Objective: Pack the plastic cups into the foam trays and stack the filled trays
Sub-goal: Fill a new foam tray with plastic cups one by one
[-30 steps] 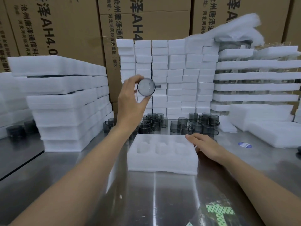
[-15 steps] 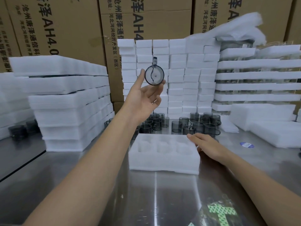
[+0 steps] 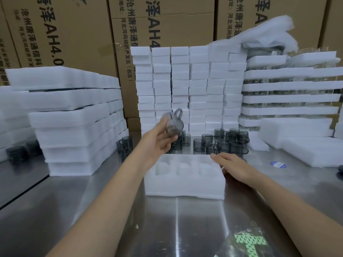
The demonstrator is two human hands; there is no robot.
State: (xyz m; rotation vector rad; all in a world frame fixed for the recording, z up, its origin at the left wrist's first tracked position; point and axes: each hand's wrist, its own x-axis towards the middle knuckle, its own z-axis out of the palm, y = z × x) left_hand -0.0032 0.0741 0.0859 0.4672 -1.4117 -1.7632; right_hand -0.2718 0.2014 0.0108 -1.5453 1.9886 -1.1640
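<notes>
One grey cup [image 3: 174,125], left fingers [image 3: 161,127] curled round it, right fingers [image 3: 220,157] flat on foam tray [image 3: 185,187]

Steel table [image 3: 185,229] with foam tray [image 3: 185,186], grey cups [image 3: 219,143], foam stacks [image 3: 78,127].

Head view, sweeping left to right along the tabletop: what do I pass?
Dark cups at the left edge → tall foam tray stack → loose cups → empty foam tray → right hand at its right edge → blue sticker → flat foam sheets.
</notes>
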